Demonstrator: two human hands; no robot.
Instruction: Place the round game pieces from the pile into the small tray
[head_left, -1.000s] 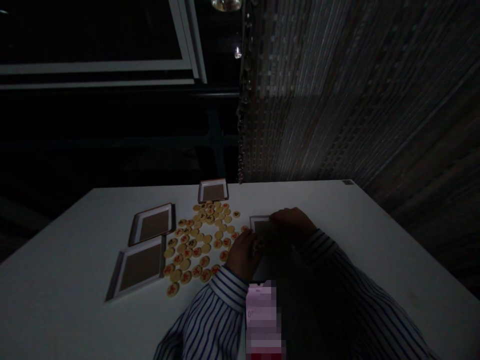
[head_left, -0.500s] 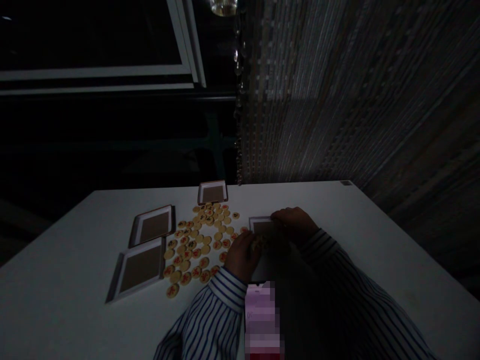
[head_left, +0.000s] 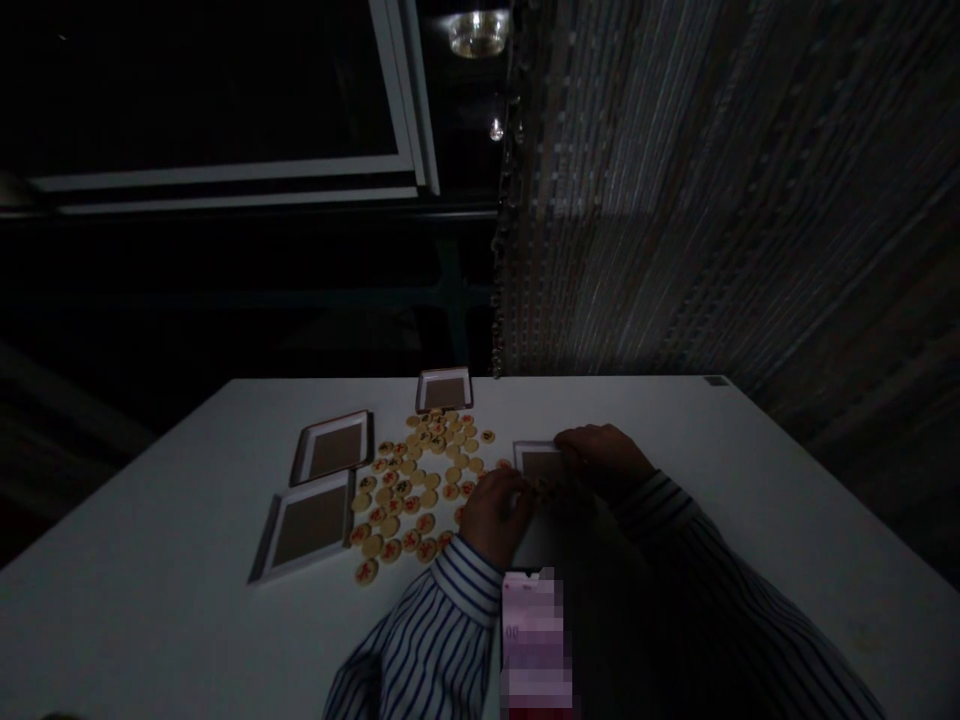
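Note:
Round wooden Chinese chess pieces (head_left: 426,480), some marked in red or black, lie scattered face up and face down across the white table. Right of them is a shallow box (head_left: 540,460) with a white rim and brown bottom, and a few dim pieces (head_left: 546,490) are in it. My left hand (head_left: 496,515) is at the box's left side, its fingers curled and thumb bent in; what they hold, if anything, is hidden. My right hand (head_left: 606,460) grips the box at its far right side, its fingertips on the rim. Shadow covers the box's near part.
Three more shallow box parts lie on the table (head_left: 180,560): a white-rimmed one (head_left: 311,528) and a brown-edged one (head_left: 331,448) at left, and a smaller one (head_left: 445,390) at the back. A lit phone (head_left: 534,640) is near me. A string curtain (head_left: 622,220) hangs behind.
The whole view has shifted, so the table things sit farther right. My left hand's fingers have drawn back slightly from the pieces in the box. My right hand stays at the rim.

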